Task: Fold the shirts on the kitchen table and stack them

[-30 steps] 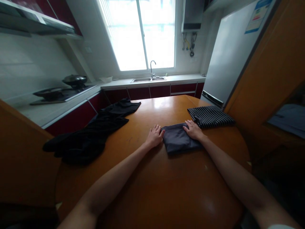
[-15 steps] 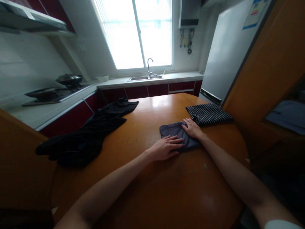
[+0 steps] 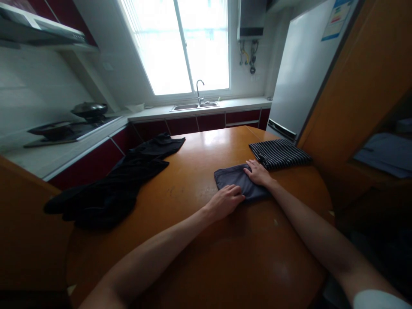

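Note:
A folded dark grey garment (image 3: 237, 177) lies flat on the round wooden table (image 3: 199, 249). My left hand (image 3: 227, 199) is at its near left edge, with fingers curled and closed on the cloth; the fingertips are partly hidden. On the garment's far right part my right hand (image 3: 258, 172) rests palm down, fingers stretched out. Just beyond that hand sits a folded black cloth with white stripes (image 3: 281, 153).
Black clothing (image 3: 122, 184) lies spread along the table's left side. Past the table are a counter with a sink (image 3: 196, 106), a stove with pans (image 3: 88, 109) at left and a fridge (image 3: 296, 73) at right. A brown wooden panel (image 3: 350, 81) stands at far right.
My left hand's fingers have gone from lying spread on the grey garment to curled at its near edge. My right hand stays in place on it. The view has shifted slightly.

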The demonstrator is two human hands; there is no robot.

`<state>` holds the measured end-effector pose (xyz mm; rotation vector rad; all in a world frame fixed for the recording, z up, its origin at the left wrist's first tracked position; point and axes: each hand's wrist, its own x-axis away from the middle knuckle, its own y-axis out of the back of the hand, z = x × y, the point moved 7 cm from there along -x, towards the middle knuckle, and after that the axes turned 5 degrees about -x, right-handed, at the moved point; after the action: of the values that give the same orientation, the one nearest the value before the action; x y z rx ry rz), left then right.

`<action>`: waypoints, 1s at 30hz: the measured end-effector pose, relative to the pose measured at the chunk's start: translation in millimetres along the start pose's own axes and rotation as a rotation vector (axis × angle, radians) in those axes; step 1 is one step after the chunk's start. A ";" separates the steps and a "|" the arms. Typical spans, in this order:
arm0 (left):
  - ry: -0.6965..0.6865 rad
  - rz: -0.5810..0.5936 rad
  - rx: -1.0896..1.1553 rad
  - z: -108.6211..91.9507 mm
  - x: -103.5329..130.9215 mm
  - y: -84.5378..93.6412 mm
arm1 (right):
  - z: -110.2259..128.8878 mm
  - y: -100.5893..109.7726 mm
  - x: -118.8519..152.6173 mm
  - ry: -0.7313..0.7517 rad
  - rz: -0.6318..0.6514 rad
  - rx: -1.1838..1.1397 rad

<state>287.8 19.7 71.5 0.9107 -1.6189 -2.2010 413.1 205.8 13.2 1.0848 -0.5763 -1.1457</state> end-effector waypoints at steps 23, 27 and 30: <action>0.226 0.137 0.320 22.6 23.4 -11.7 | 5.9 12.3 4.2 -0.028 -0.039 -0.161; 0.437 -0.201 0.555 52.8 26.1 -7.5 | -11.0 41.8 4.5 -0.123 -0.120 -0.360; 0.566 -0.423 0.597 75.6 31.0 -8.9 | -32.1 61.1 8.6 -0.235 -0.146 -0.365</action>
<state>218.5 63.5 66.9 1.9765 -1.9101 -1.4191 469.3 211.5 53.9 0.6917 -0.4505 -1.4537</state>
